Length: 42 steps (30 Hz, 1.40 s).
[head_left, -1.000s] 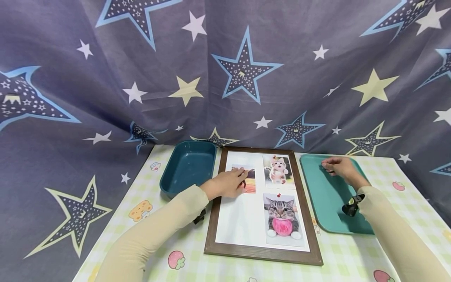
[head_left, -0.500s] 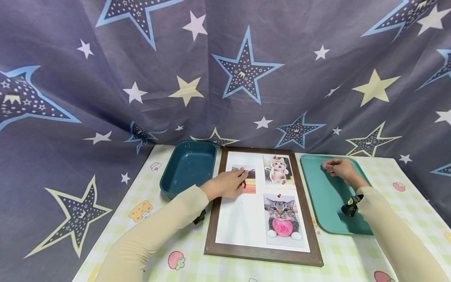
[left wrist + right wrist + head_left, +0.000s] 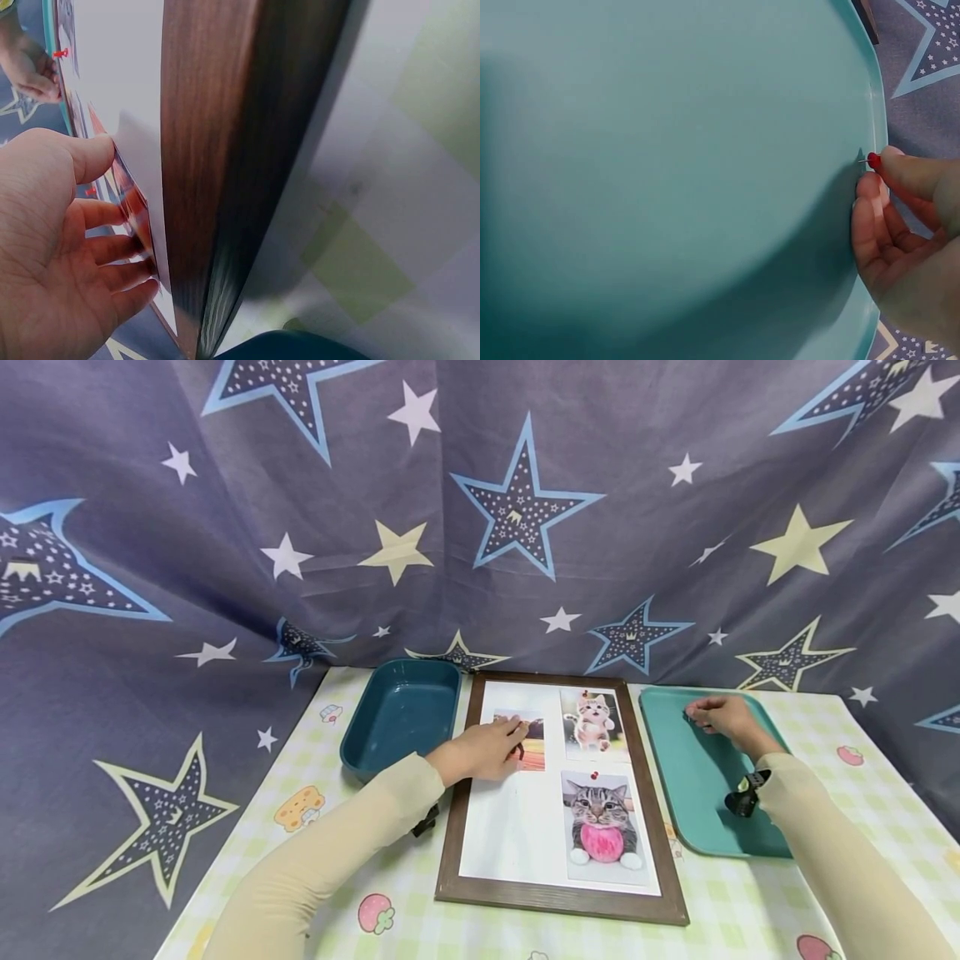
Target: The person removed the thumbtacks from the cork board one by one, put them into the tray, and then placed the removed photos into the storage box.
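In the head view my left hand [image 3: 483, 752] rests on a photo [image 3: 533, 758] lying on a white board [image 3: 498, 835] with a brown wooden frame [image 3: 558, 906]. The left wrist view shows its fingertips and thumb touching the photo, which the hand partly covers. Over the far part of a green tray [image 3: 697, 810], my right hand [image 3: 727, 720] pinches a red push pin [image 3: 874, 160] between thumb and fingers, the metal point sticking out. Two cat photos, an upper one [image 3: 592, 727] and a lower one [image 3: 600, 827], are on the board's right side, each with a red pin at its top.
A dark teal dish [image 3: 405, 718] stands left of the frame. A checked cloth [image 3: 337, 885] covers the table, and a star-patterned curtain [image 3: 480, 610] hangs behind it. Each wrist wears a camera; the right one's camera [image 3: 744, 795] hangs above the tray.
Fingers of the right hand shift slightly at the tray's far end. My left hand stays in the same place on the photo.
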Each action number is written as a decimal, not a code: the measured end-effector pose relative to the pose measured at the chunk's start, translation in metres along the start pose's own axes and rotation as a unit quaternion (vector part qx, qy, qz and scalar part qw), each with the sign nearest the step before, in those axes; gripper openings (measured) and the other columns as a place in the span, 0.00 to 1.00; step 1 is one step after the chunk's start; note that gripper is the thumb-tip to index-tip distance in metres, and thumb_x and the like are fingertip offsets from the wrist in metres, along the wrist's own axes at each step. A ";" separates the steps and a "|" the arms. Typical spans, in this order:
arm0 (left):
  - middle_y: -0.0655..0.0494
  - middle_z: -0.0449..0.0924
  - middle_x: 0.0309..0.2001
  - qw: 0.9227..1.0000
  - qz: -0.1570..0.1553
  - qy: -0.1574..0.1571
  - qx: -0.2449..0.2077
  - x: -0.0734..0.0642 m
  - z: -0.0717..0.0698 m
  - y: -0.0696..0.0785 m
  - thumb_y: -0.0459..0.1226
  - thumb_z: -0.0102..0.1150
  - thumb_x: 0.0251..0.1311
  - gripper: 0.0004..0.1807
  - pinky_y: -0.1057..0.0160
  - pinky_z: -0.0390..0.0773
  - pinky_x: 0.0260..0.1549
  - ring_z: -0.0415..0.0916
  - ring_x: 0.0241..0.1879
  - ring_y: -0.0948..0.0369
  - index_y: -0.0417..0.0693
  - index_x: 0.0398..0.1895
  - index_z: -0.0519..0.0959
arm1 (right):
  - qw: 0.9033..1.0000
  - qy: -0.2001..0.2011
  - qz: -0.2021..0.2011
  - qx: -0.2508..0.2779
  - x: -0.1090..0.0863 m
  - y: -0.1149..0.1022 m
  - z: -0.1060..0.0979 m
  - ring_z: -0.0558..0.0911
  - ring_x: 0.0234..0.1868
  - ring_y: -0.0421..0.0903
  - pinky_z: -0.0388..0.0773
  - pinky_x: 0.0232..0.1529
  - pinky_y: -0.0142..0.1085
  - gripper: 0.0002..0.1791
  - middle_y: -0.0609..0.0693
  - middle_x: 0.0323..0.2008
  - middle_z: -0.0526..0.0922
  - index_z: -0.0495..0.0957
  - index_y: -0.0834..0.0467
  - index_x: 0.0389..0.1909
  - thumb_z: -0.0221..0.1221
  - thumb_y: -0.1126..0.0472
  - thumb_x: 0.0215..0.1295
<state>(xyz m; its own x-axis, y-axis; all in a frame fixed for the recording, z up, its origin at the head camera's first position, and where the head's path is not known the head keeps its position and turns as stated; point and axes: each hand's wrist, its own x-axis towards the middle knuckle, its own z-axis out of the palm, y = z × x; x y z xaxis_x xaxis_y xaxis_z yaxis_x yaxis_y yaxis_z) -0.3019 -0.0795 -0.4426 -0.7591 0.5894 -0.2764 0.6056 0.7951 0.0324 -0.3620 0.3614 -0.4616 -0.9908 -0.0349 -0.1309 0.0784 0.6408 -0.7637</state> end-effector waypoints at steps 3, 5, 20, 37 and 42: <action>0.47 0.47 0.82 1.000 0.001 -0.001 0.000 0.000 0.000 0.000 0.53 0.42 0.79 0.37 0.52 0.62 0.76 0.49 0.81 0.49 0.48 0.83 0.49 | 1.000 -0.005 0.000 0.004 -0.001 0.000 0.000 0.79 0.35 0.34 0.82 0.37 0.30 0.22 0.50 0.39 0.85 0.74 0.75 0.60 0.54 0.60 0.78; 0.47 0.47 0.82 1.000 0.002 -0.001 0.002 0.000 0.000 0.000 0.53 0.42 0.79 0.37 0.52 0.62 0.76 0.49 0.81 0.49 0.48 0.83 0.49 | 1.000 -0.007 0.001 0.007 -0.001 -0.001 0.000 0.79 0.34 0.34 0.82 0.37 0.30 0.22 0.48 0.37 0.85 0.74 0.75 0.60 0.54 0.60 0.78; 0.47 0.47 0.82 1.000 0.003 0.001 0.011 0.000 0.001 0.001 0.53 0.42 0.79 0.37 0.52 0.61 0.76 0.49 0.81 0.49 0.48 0.83 0.49 | 1.000 -0.019 0.024 0.007 0.002 -0.003 -0.001 0.78 0.34 0.36 0.81 0.37 0.29 0.22 0.44 0.34 0.83 0.74 0.75 0.60 0.54 0.60 0.78; 0.47 0.48 0.82 1.000 0.003 0.005 0.009 0.000 0.002 0.001 0.53 0.42 0.79 0.37 0.52 0.62 0.76 0.50 0.80 0.49 0.48 0.83 0.50 | 0.999 -0.014 0.037 0.001 0.008 -0.001 -0.001 0.79 0.35 0.36 0.82 0.38 0.30 0.22 0.47 0.38 0.85 0.74 0.75 0.60 0.54 0.61 0.77; 0.46 0.48 0.82 1.000 0.005 0.006 0.011 0.000 -0.001 0.001 0.52 0.42 0.79 0.37 0.52 0.62 0.76 0.50 0.80 0.48 0.46 0.82 0.50 | 0.999 -0.010 0.035 0.007 0.008 -0.002 -0.001 0.78 0.33 0.35 0.81 0.36 0.30 0.22 0.42 0.33 0.83 0.74 0.76 0.59 0.55 0.61 0.76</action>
<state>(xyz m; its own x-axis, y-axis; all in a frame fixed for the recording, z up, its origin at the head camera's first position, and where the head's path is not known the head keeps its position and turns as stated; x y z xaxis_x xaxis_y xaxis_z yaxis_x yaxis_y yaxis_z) -0.3017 -0.0790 -0.4420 -0.7557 0.5988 -0.2652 0.6179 0.7861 0.0144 -0.3705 0.3606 -0.4600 -0.9805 -0.0063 -0.1962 0.1482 0.6319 -0.7607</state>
